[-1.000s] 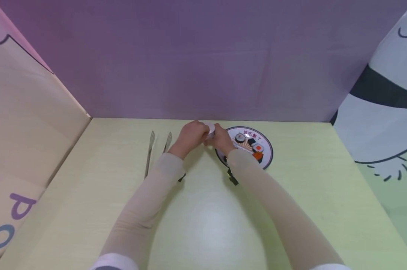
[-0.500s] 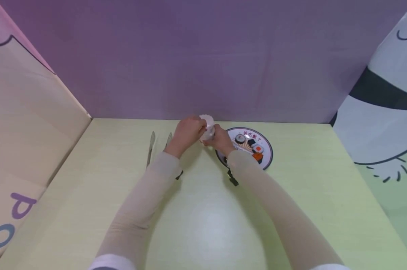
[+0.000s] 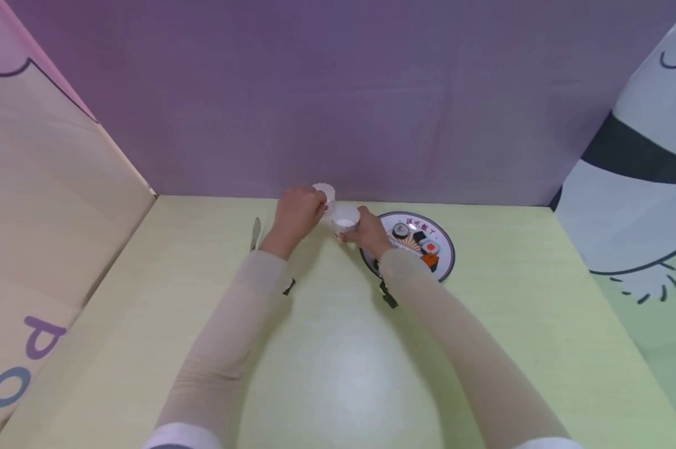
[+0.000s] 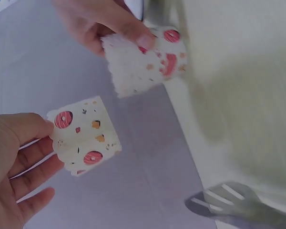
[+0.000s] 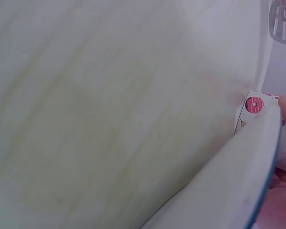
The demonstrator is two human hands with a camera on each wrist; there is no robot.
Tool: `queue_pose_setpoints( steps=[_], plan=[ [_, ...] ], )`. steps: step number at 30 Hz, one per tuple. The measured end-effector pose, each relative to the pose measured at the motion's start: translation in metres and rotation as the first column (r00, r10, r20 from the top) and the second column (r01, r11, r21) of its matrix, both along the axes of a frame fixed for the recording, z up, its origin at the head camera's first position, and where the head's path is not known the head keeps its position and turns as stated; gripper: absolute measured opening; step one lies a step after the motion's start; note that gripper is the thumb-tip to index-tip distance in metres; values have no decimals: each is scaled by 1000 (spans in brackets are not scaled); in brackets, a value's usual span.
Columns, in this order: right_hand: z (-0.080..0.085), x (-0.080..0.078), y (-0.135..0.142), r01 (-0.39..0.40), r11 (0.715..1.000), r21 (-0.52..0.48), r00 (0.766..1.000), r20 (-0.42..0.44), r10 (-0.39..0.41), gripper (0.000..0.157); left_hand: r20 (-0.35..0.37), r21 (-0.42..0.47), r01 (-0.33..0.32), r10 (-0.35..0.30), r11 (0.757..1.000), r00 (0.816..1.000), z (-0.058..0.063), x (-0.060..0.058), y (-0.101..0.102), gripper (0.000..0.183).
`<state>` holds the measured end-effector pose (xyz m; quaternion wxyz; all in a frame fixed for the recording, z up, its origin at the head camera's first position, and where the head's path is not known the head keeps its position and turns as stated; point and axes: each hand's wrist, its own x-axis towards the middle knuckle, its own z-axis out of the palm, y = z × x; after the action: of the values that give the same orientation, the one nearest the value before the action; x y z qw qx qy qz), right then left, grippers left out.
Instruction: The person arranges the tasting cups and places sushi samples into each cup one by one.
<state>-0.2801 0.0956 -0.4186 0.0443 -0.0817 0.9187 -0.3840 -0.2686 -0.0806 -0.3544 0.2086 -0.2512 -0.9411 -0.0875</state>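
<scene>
My left hand (image 3: 300, 215) pinches a paper baking cup (image 4: 88, 136) at its scalloped rim, between thumb and fingers. The cup is white with doughnut prints, and lies sideways in the left wrist view. My right hand (image 3: 368, 232) grips a second, matching baking cup (image 3: 345, 219), its mouth facing up toward the head camera. In the left wrist view the right thumb lies along this cup's printed side. A gap separates the two cups there. The right wrist view catches only part of the right-hand cup (image 5: 255, 105), behind a white rim.
A round plate (image 3: 446, 249) with a sushi print lies right of the cups, partly under my right wrist. A slotted metal utensil (image 3: 256, 234) lies left, partly hidden by my left arm. A purple wall (image 3: 343, 125) rises behind the table.
My left hand has moved left and slightly up, drawing its baking cup out of the one in my right hand. The right hand stays nearly in place.
</scene>
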Motion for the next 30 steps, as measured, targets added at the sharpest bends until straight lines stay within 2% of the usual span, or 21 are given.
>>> queue_pose_setpoints(
  steps=[4,8,14,18,21,25,30],
  plan=[
    [-2,-2,0,-5,1000,5,1000,-5,5,66,40,-53,-56,58,997,998,-8,-2,-4,13],
    [-2,-2,2,-4,1000,0,1000,-18,4,65,118,-114,-93,106,989,987,-17,-6,-4,14],
    [-3,-2,2,1,1000,-10,1000,-1,-1,65,237,-173,-80,120,982,964,-29,-9,-4,13],
    [-4,-3,1,0,1000,-14,1000,29,1,67,291,-192,-76,130,979,948,-36,-12,-5,13],
    [-6,-4,0,2,1000,-5,999,48,-1,70,312,-191,-74,132,979,941,-41,-14,-6,13],
    [-8,-5,1,13,1000,2,999,45,-13,70,308,-170,-63,113,984,945,-46,-16,-5,11],
    [-10,-7,0,9,1000,-11,999,45,-8,68,289,-136,-57,95,989,953,-43,-14,-2,7]
  ],
)
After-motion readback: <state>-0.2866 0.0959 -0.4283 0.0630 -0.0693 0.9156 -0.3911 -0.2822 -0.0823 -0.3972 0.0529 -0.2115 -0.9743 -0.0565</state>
